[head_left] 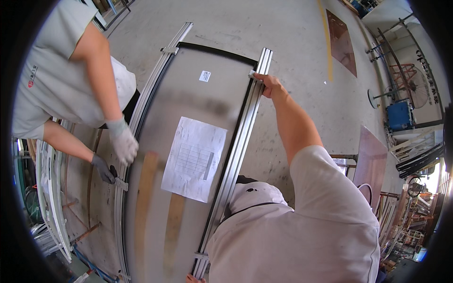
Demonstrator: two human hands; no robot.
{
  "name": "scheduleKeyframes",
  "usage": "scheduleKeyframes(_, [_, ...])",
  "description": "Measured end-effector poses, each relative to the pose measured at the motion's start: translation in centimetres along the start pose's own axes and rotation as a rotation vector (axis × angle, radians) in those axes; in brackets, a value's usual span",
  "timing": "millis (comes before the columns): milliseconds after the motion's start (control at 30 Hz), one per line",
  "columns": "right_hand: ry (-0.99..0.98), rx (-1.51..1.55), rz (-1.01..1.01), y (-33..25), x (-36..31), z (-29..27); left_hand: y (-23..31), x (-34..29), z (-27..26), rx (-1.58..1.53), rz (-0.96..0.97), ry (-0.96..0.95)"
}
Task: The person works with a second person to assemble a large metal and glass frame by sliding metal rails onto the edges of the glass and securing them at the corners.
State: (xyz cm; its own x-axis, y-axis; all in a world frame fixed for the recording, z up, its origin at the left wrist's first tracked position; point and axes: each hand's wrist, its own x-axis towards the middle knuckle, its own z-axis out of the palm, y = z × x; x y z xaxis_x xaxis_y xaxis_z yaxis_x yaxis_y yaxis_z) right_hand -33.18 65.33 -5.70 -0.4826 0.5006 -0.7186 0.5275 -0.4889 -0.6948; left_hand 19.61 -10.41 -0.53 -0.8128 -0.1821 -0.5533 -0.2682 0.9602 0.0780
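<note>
A glass panel (203, 89) with a black edge lies between a left aluminium profile (141, 99) and a right one (245, 120). At the upper right edge, my right hand (270, 86) is closed around the end of a small metal bracket (255, 75) that crosses the right profile. Only the fingertips of my left hand (194, 279) show at the bottom rim, curled on the right profile below another bracket (201, 256). A paper sheet with a printed grid (196, 158) and a small white label (205, 76) sit on the glass.
On the left a co-worker (71, 85) leans in, a white-gloved hand (124, 141) over the panel edge and a dark-gloved hand (104, 170) at a bracket (121, 184). Wooden strips (146, 198) show under the glass. A fan (408, 85) stands far right.
</note>
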Motion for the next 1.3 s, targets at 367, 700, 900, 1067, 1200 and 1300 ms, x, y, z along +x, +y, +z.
scheduleKeyframes(367, [-0.068,0.275,-0.047,-0.1,1.6,-1.0,-0.1,-0.1,2.1,-0.102,-0.088,0.012])
scheduleKeyframes(700, [-0.591,0.184,0.192,1.7,6.6,-2.4,4.8,1.6,11.4,-2.627,-1.006,0.868])
scheduleKeyframes(900, [-0.330,0.137,0.114,-2.2,6.2,-5.8,5.9,4.1,10.1,-2.592,-0.982,1.005])
scheduleKeyframes(1067, [-0.212,0.187,0.164,-2.6,7.1,-2.6,5.6,5.0,9.4,-2.691,-0.868,0.949])
scheduleKeyframes(1200, [-0.198,0.101,0.113,-2.5,7.1,-3.5,5.5,5.2,9.6,-2.739,-0.812,0.943])
scheduleKeyframes(1300, [0.078,0.026,-0.021,0.4,0.3,-1.5,4.4,5.0,10.1,-2.758,-0.891,0.953])
